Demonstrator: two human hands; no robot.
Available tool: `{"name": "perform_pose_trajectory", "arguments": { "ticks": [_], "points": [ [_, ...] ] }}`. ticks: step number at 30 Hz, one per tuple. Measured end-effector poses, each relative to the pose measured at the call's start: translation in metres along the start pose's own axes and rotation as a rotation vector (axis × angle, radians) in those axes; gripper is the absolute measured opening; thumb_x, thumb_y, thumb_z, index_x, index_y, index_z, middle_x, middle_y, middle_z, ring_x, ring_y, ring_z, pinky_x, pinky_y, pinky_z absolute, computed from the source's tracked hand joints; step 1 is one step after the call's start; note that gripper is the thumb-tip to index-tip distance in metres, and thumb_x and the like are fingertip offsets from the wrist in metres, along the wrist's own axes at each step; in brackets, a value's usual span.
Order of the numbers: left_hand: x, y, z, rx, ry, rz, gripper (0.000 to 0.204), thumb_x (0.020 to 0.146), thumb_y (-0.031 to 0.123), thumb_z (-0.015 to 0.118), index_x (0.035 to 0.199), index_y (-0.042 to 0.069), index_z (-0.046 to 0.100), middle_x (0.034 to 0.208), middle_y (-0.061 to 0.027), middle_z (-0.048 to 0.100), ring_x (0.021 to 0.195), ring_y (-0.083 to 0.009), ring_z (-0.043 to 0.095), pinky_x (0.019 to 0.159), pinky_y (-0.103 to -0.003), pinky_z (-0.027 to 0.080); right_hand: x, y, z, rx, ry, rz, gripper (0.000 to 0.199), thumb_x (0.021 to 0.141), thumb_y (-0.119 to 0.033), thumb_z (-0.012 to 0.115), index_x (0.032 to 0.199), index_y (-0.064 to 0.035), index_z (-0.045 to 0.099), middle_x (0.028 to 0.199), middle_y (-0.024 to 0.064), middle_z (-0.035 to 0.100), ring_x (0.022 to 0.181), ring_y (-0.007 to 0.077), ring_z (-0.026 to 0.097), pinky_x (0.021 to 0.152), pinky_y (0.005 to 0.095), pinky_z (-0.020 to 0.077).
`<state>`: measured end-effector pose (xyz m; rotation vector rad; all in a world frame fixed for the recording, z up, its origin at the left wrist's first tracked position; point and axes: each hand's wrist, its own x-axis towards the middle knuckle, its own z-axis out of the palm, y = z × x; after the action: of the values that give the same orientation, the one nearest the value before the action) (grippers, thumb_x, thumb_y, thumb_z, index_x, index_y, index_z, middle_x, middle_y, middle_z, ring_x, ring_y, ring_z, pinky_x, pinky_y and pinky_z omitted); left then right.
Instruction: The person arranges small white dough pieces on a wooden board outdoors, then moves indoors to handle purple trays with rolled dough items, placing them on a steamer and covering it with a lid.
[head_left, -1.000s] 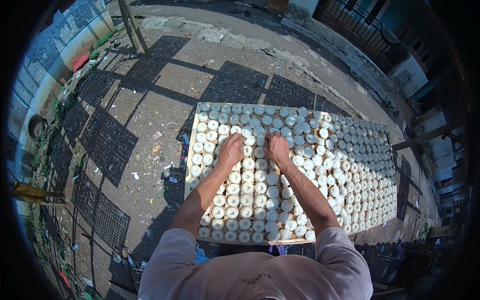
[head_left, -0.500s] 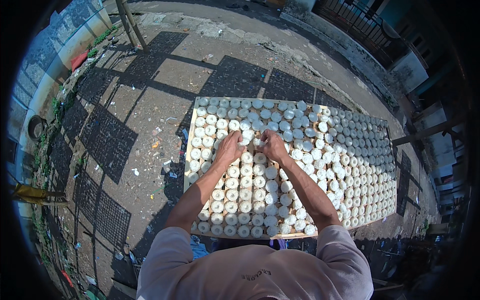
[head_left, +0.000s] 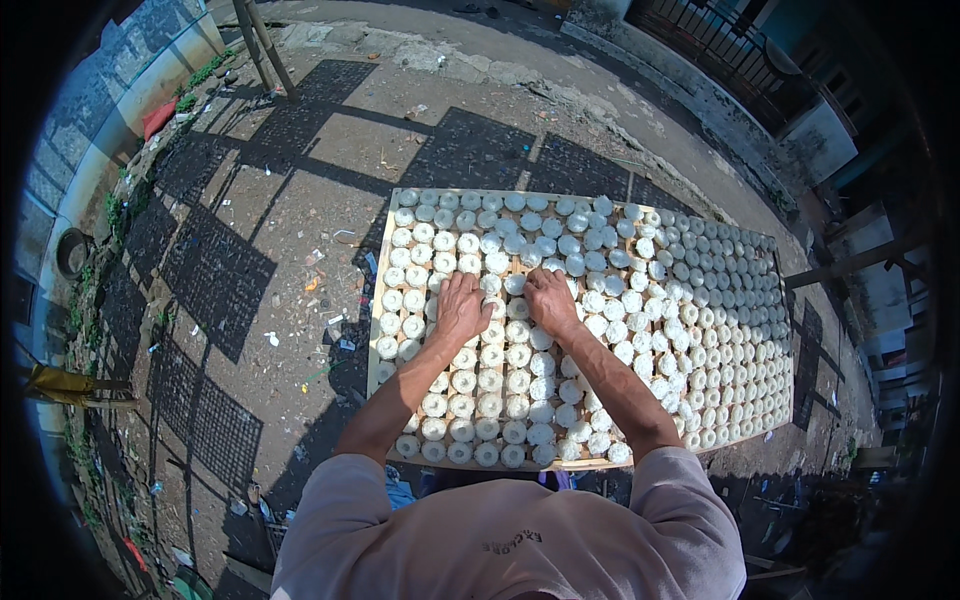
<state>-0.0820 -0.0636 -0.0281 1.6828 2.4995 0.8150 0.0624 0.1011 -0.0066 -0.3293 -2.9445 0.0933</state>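
Note:
Rows of round white disc-shaped pieces [head_left: 463, 381], many dimpled in the middle, lie on a wooden slatted rack [head_left: 384, 290]. They look like a dough or rice snack, but I cannot tell the exact kind. Over the left-middle part of the rack, my left hand [head_left: 462, 308] is bent down with its fingers close together and its thumb against a disc [head_left: 493, 306]. A short gap away, my right hand [head_left: 551, 302] is curled, fingertips and thumb at the edge of another disc [head_left: 515, 284]. Both palms hide the discs beneath them.
On the rack's right half, discs [head_left: 715, 360] stand in tight rows; those in the middle sit unevenly. Wooden poles [head_left: 262, 50] rise at the far left, and a beam [head_left: 855, 262] meets the right side. Littered ground [head_left: 300, 300] carries grid-like shadows.
Both hands have come slightly nearer to me and lower onto the rack, and they are a little flatter. Discs now lie where the fingertips were. The view has shifted slightly.

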Motion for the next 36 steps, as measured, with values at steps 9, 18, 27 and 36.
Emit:
{"name": "perform_pose_trajectory", "arguments": {
  "ticks": [9, 18, 27, 36],
  "points": [
    [-0.002, 0.014, 0.006, 0.024, 0.035, -0.075, 0.026, 0.073, 0.023, 0.072, 0.082, -0.001, 0.071, 0.098, -0.0172, 0.06, 0.101, -0.0311, 0.052, 0.09, -0.044, 0.041, -0.011, -0.035, -0.013, -0.076, -0.1, 0.245, 0.03, 0.083, -0.031, 0.064, 0.1, -0.007, 0.07, 0.105, 0.0126, 0.06, 0.101, 0.0285, 0.053, 0.084, 0.0454, 0.0374],
    [-0.001, 0.025, -0.017, -0.29, -0.124, -0.311, 0.03, 0.071, 0.018, 0.076, 0.091, -0.001, 0.062, 0.074, -0.0188, 0.064, 0.07, -0.0346, 0.064, 0.067, -0.045, 0.052, -0.005, -0.01, -0.01, 0.129, -0.286, 0.207, 0.028, 0.078, -0.03, 0.071, 0.089, -0.0053, 0.064, 0.086, 0.0115, 0.066, 0.08, 0.0293, 0.063, 0.081, 0.0411, 0.0449],
    [-0.017, 0.01, -0.019, -0.36, 0.081, 0.071, 0.031, 0.077, -0.003, 0.07, 0.107, 0.003, 0.066, 0.107, -0.0093, 0.062, 0.099, -0.0295, 0.061, 0.086, -0.039, 0.052, -0.023, -0.011, -0.011, 0.259, 0.041, 0.001, 0.019, 0.08, -0.012, 0.065, 0.098, -0.0071, 0.064, 0.098, 0.0118, 0.064, 0.096, 0.0307, 0.062, 0.086, 0.0412, 0.048],
    [-0.046, 0.009, -0.021, -0.288, 0.212, 0.091, 0.018, 0.082, 0.001, 0.064, 0.098, 0.001, 0.071, 0.101, -0.0107, 0.065, 0.096, -0.0299, 0.063, 0.084, -0.04, 0.052, -0.041, -0.032, -0.026, 0.12, 0.046, 0.108, 0.021, 0.079, -0.017, 0.067, 0.098, -0.0093, 0.071, 0.099, 0.0072, 0.063, 0.096, 0.0259, 0.056, 0.085, 0.04, 0.0399]
  ]
}}
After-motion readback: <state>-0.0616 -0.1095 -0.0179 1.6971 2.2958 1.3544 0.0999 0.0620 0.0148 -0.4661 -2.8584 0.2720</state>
